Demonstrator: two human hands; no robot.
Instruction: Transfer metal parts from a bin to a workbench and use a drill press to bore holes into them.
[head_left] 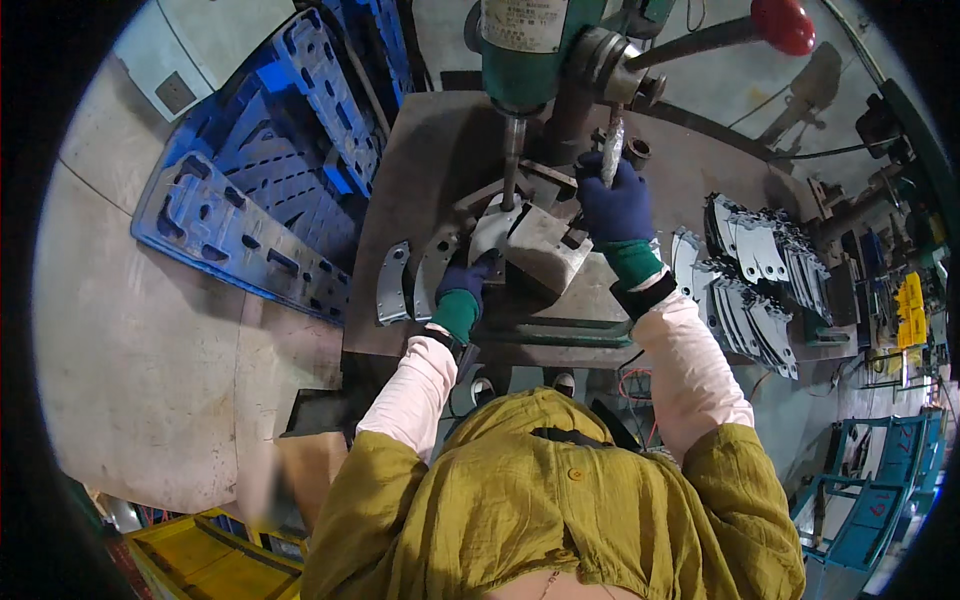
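Gripping a silver-wrapped rod handle (613,150), the navy-gloved right hand (615,205) is closed; the navy-gloved left hand (468,275) holds a curved silver metal plate (490,232) beneath the upright steel spindle (514,160).

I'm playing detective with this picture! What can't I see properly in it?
All in the head view:
Drill press: top cut off by the upper edge.
Left hand: fingers too small and dark to count.
Shoes: partly hidden by the shirt.
Metal plates at right: overlapping, so some are hidden.
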